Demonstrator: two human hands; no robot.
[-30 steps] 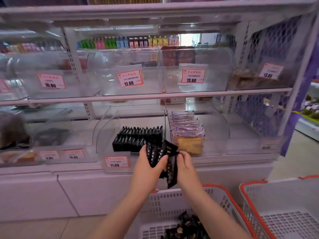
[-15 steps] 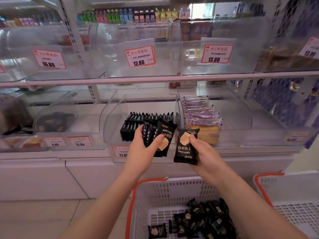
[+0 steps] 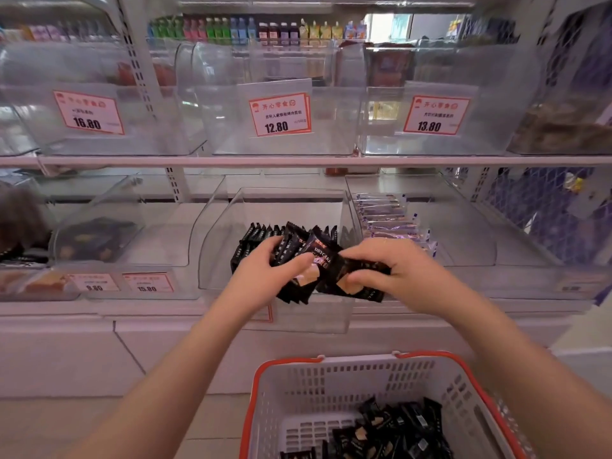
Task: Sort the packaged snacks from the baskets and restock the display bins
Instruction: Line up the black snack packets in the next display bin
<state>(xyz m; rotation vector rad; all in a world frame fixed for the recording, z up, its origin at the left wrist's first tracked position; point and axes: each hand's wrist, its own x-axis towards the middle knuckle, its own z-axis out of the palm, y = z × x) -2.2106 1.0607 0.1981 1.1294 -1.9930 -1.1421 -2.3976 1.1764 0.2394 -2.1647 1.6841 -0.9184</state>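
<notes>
The left hand (image 3: 265,276) gripped a fanned stack of black packets (image 3: 298,256); the right hand (image 3: 394,270) pinched a single packet (image 3: 354,279). They looked light, crinkly and slippery, best held by the flat faces.

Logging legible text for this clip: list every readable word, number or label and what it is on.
"16.80": left upper price tag
"12.80": middle upper price tag
"13.80": right upper price tag
"9.80": lower price tag
"15.80": lower price tag
"DRYCA", cut off: black snack packet in the left hand
Chinese print on the tags and all basket packets: too small or blurred.
</notes>
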